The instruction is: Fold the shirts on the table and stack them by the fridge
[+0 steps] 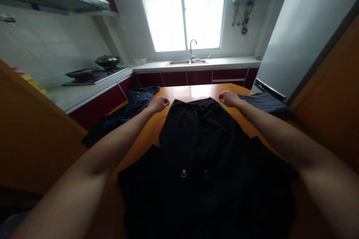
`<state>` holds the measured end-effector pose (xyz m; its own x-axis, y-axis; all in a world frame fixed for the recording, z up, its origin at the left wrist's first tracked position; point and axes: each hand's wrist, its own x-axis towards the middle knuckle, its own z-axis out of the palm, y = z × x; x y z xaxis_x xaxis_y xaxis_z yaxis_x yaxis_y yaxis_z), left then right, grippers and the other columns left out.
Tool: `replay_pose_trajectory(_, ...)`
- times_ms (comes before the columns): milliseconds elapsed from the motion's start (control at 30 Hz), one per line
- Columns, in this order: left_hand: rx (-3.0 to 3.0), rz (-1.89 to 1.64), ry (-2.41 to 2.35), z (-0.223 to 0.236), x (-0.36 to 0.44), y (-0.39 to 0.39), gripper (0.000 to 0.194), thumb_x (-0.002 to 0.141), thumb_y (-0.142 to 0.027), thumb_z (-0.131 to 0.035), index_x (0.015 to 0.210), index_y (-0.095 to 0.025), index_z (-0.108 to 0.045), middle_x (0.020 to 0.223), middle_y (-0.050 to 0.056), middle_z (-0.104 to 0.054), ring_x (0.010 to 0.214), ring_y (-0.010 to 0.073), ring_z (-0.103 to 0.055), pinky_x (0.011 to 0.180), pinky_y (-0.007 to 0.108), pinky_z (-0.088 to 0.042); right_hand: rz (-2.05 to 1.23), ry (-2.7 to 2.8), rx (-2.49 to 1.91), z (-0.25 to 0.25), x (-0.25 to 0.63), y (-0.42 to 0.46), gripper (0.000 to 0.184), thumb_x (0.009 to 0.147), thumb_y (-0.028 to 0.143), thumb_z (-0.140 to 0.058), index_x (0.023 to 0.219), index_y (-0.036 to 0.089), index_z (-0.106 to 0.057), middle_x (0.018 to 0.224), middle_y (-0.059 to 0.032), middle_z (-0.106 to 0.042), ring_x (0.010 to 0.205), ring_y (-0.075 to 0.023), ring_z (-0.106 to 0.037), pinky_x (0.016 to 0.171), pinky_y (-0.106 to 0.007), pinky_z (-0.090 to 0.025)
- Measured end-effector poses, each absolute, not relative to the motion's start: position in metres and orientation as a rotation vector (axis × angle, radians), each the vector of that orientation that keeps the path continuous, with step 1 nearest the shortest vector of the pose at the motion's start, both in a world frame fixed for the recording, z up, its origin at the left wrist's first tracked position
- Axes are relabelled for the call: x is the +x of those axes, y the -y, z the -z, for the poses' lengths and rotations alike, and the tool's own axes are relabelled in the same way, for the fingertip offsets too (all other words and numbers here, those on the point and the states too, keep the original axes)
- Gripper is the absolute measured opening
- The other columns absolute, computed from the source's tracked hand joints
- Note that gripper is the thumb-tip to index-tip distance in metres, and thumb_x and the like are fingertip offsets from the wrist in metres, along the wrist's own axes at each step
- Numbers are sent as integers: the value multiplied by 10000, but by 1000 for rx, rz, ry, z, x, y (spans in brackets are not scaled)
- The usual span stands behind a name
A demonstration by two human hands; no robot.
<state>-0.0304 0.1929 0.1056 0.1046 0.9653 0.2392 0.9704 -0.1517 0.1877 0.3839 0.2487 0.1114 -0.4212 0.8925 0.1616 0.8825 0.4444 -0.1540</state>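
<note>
Black trousers (196, 127) lie spread on the wooden table, their gathered waistband at the far end. Just left of the waistband's left corner is my left hand (159, 104), its fingers curled together, with a small gap to the cloth. My right hand (229, 99) is beyond the right corner, also curled and apart from the fabric. Nothing shows in either hand. Nearer to me is dark cloth with sleeve-like parts (140, 168) and a small pale logo (183, 173); where it meets the trousers is too dark to tell.
Dark blue clothing (137, 102) lies on the table's left side, and a folded grey garment (266, 104) on the right beside my forearm. Beyond the table (193, 91) runs a counter with a sink (179, 62). Pans (107, 61) sit on the stove at left; a fridge (297, 33) stands at right.
</note>
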Motion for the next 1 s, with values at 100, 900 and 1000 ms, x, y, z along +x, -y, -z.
replay_pose_trajectory(100, -2296, 446, 2064, -95, -33, -231, 248, 855, -349, -654, 917, -162, -804, 947, 130, -768, 872, 229, -687, 762, 273, -473, -56, 2533, -1511, -95, 367, -279, 259, 937, 223, -584, 1141, 173, -736, 1232, -126, -701, 1111, -255, -632, 934, -317, -454)
replay_pose_trajectory(900, -2236, 485, 2150, -75, -84, -323, 135, 737, -234, -716, 844, -163, -754, 988, 87, -673, 970, 247, -629, 914, 322, -495, -85, 2638, -1651, -72, 397, -403, 178, 834, 193, -685, 989, 220, -767, 1155, -81, -674, 1002, -229, -637, 881, -285, -480)
replay_pose_trajectory(1000, -2095, 490, 2226, -80, -98, -318, 140, 738, -232, -707, 848, -156, -749, 1004, 100, -664, 968, 264, -632, 899, 329, -499, -127, 2604, -1743, -75, 414, -407, 149, 830, 205, -682, 947, 200, -774, 981, -79, -723, 902, -218, -655, 808, -284, -487)
